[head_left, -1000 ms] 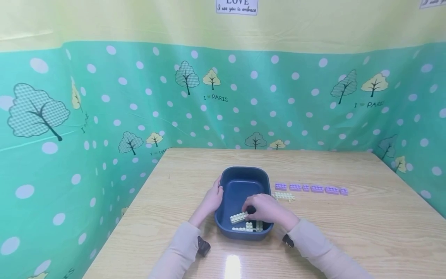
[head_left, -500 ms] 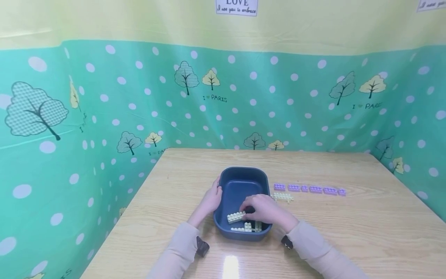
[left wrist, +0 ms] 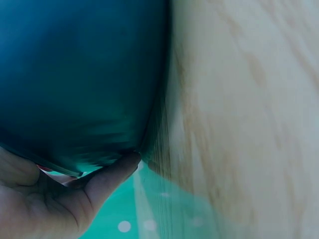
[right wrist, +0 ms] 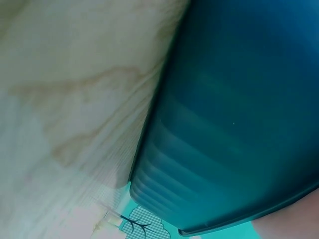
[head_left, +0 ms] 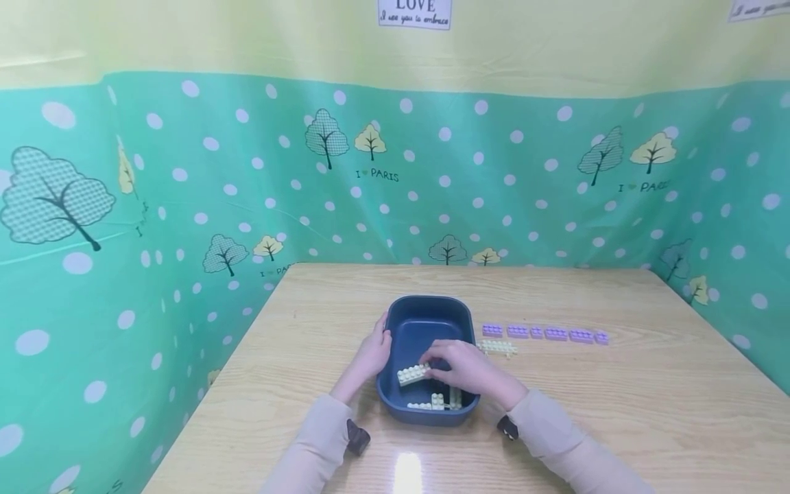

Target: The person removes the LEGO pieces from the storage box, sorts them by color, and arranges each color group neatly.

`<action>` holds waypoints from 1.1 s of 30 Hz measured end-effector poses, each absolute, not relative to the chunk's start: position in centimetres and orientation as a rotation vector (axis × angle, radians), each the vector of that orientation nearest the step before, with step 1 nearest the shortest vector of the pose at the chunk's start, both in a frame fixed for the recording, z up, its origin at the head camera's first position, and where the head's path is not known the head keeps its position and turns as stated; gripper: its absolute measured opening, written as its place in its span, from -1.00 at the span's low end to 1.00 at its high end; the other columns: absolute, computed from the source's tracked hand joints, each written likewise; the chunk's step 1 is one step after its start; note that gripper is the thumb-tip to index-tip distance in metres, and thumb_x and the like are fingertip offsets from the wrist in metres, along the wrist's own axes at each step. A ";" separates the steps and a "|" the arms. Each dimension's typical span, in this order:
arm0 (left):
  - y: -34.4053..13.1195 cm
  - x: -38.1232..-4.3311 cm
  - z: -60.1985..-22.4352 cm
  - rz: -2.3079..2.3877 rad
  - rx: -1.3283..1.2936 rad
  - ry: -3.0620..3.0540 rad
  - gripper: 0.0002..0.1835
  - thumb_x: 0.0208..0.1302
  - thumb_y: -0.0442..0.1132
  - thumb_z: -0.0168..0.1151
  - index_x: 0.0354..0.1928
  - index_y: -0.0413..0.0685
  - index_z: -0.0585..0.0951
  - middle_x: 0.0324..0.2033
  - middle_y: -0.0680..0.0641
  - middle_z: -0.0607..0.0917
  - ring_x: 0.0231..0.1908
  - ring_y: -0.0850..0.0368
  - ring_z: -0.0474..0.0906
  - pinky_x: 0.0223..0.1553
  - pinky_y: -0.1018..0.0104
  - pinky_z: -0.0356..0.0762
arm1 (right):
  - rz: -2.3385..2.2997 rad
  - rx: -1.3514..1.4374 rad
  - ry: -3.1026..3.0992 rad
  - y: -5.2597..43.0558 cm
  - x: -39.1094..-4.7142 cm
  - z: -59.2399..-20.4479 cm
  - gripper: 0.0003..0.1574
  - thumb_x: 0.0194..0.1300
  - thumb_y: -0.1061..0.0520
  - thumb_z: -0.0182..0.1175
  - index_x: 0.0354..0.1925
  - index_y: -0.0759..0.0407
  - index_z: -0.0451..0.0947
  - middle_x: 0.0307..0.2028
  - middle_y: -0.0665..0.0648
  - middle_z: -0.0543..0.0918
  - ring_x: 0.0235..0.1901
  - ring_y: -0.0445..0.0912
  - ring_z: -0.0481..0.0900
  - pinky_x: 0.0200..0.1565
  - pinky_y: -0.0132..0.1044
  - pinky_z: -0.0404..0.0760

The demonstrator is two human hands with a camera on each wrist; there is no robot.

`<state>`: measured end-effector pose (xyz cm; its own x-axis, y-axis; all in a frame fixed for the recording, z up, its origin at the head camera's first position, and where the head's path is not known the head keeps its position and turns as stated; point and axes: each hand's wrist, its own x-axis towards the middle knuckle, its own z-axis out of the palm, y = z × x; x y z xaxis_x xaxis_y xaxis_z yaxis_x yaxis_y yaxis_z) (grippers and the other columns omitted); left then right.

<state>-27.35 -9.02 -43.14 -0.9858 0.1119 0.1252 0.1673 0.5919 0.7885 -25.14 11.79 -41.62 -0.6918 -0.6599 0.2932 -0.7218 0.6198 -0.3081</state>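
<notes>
A dark blue rounded tub [head_left: 426, 416] stands on the table, its opening facing up. My left hand [head_left: 373, 351] grips its left side at the rim; in the left wrist view the thumb of this hand [left wrist: 55, 201] lies against the outer wall. Reaching over the right rim, my right hand [head_left: 463, 367] pinches the right end of a cream building brick [head_left: 413, 374] inside the tub. Below it, more cream bricks [head_left: 437, 402] lie at the tub's near end. The right wrist view has mostly the tub's outer wall [right wrist: 224, 124], with a bit of hand at the rim.
Right of the tub, a row of several purple building bricks [head_left: 555, 334] lies on the wooden table [head_left: 586, 412]. A cream brick piece [head_left: 497, 346] lies in front of the row's left end. A green dotted curtain [head_left: 395, 206] hangs behind and at both sides.
My right hand has shifted slightly left and up inside the tub, with the cream brick in its fingers. The left hand keeps its grip on the tub, and the head view has shifted slightly.
</notes>
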 end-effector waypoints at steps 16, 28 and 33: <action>-8.9 -27.6 -43.4 -1.364 -0.256 -2.741 -0.46 0.43 -0.31 -0.26 0.40 -0.35 0.05 0.25 -0.44 0.32 0.19 -0.34 0.35 0.20 -0.13 0.35 | 0.573 1.190 -2.412 12.3 -25.5 -40.8 -0.75 0.07 0.10 0.37 -0.22 0.09 0.66 -0.28 -0.04 0.66 -0.20 -0.17 0.60 -0.08 -0.26 0.61; -8.9 -27.4 -43.3 -1.381 -0.237 -2.752 -0.46 0.44 -0.30 -0.27 0.41 -0.33 0.05 0.24 -0.44 0.34 0.16 -0.34 0.40 0.14 -0.13 0.42 | 0.695 1.134 -2.463 14.4 -26.1 -39.0 -0.73 0.11 0.16 0.33 -0.17 0.18 0.64 -0.25 0.04 0.66 -0.23 -0.12 0.63 -0.13 -0.32 0.66; -9.0 -27.4 -43.2 -1.369 -0.243 -2.752 -0.46 0.44 -0.29 -0.27 0.41 -0.33 0.05 0.25 -0.44 0.33 0.18 -0.34 0.37 0.18 -0.13 0.38 | 0.712 1.054 -2.526 15.2 -26.3 -38.8 -0.70 0.09 0.13 0.35 -0.15 0.15 0.65 -0.22 0.01 0.67 -0.17 -0.13 0.64 -0.09 -0.29 0.65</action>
